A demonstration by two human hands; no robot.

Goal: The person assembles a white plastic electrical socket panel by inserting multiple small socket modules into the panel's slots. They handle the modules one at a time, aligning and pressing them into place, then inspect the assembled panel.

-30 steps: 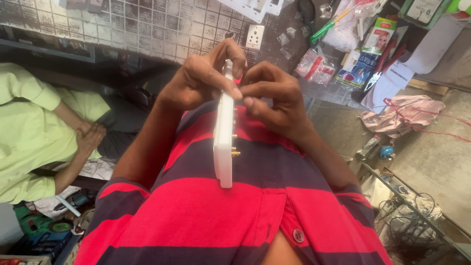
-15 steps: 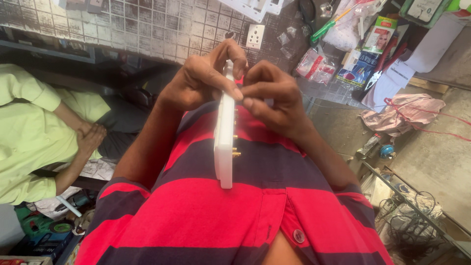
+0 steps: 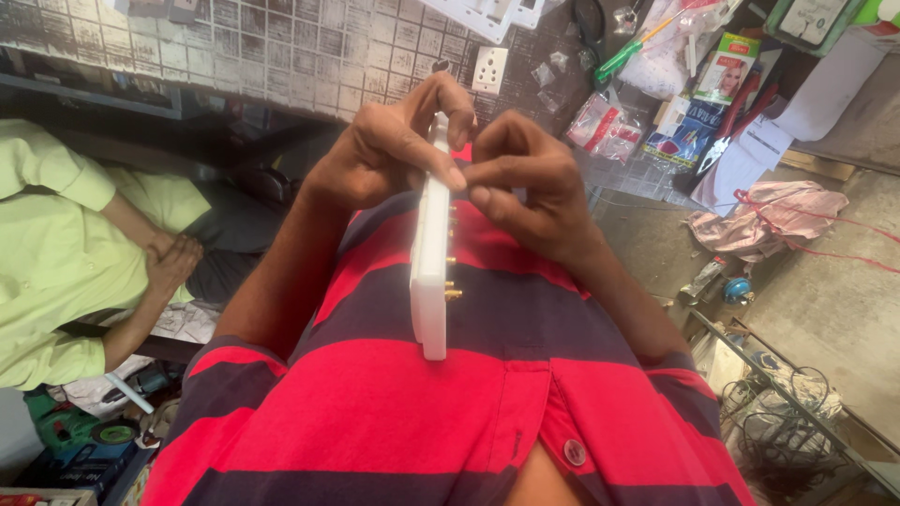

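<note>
Nothing moved; both hands (image 3: 469,169) still pinch flat white plastic switch plate (image 3: 429,281).

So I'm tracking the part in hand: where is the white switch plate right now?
In the head view, the white switch plate stands edge-on at centre, pinched at its top between the left hand and right hand, above the red striped shirt.

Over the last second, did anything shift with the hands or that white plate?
Almost nothing changed. The left hand and right hand keep pinching the top end of the white plate, edge-on over the striped shirt. The person in green sits as before, hands clasped.
</note>
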